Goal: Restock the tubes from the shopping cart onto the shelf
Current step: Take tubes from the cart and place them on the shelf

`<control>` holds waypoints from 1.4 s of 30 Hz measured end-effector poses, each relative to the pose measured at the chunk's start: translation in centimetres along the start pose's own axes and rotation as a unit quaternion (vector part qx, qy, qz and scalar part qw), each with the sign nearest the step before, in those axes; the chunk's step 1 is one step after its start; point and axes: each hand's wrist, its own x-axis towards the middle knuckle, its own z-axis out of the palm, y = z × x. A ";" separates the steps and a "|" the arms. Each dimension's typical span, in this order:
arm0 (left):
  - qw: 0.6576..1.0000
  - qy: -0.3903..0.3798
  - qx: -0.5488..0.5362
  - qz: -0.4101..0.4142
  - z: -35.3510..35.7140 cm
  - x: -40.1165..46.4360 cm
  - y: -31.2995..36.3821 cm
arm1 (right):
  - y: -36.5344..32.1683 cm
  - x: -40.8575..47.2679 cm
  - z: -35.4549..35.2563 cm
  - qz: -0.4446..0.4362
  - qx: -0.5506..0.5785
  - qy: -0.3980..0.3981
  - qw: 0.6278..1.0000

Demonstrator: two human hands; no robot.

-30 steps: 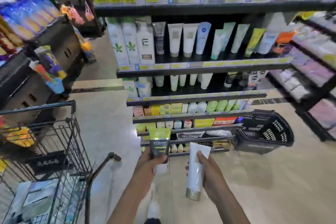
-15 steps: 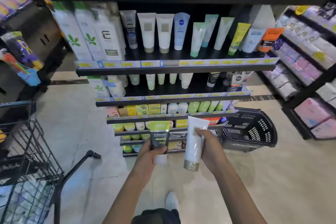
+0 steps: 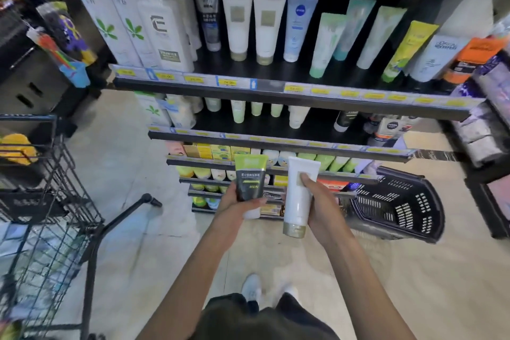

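A green-and-black tube is gripped round its lower part by the left hand, and a white tube with a gold cap is gripped at the middle by the right hand. Both are judged light, soft and a little slippery, so the stiffer part near the cap is the better hold. At the left, blurred packs are seen in the shopping cart; what lies in the black basket cannot be told. Beyond, two similar white tubes stand on the shelf.

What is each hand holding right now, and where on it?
Left hand: green-and-black tube, near its cap end. Right hand: white tube, around its middle.
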 end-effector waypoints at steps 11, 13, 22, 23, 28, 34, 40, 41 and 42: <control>0.999 0.052 0.003 0.006 3.3 1.2 -1.1 | -2.7 4.2 -2.1 0.047 -0.017 -0.081 0.995; 0.998 0.056 -0.001 0.011 4.1 1.1 -1.2 | -3.4 5.0 -2.6 0.030 -0.044 -0.104 0.993; 0.996 0.087 -0.012 0.013 5.9 1.9 -2.4 | -7.5 7.8 -1.9 -0.023 -0.122 -0.102 0.987; 0.996 0.089 -0.012 0.012 5.9 1.9 -2.4 | -7.9 7.8 -1.7 -0.040 -0.136 -0.101 0.985; 0.997 0.075 -0.004 0.020 5.3 2.0 -1.8 | -11.4 7.6 1.9 -0.127 -0.167 -0.128 0.969; 0.996 0.076 -0.008 0.037 3.9 2.8 0.2 | -16.3 8.1 8.5 -0.221 -0.132 -0.163 0.953; 0.996 0.076 -0.007 0.048 2.8 3.3 1.0 | -20.0 8.9 13.5 -0.298 -0.137 -0.144 0.934; 0.996 0.078 -0.006 0.047 2.6 3.3 1.1 | -20.4 9.1 14.0 -0.307 -0.139 -0.139 0.931; 0.996 0.081 -0.005 0.046 2.5 3.4 1.2 | -20.7 9.3 14.6 -0.316 -0.143 -0.134 0.928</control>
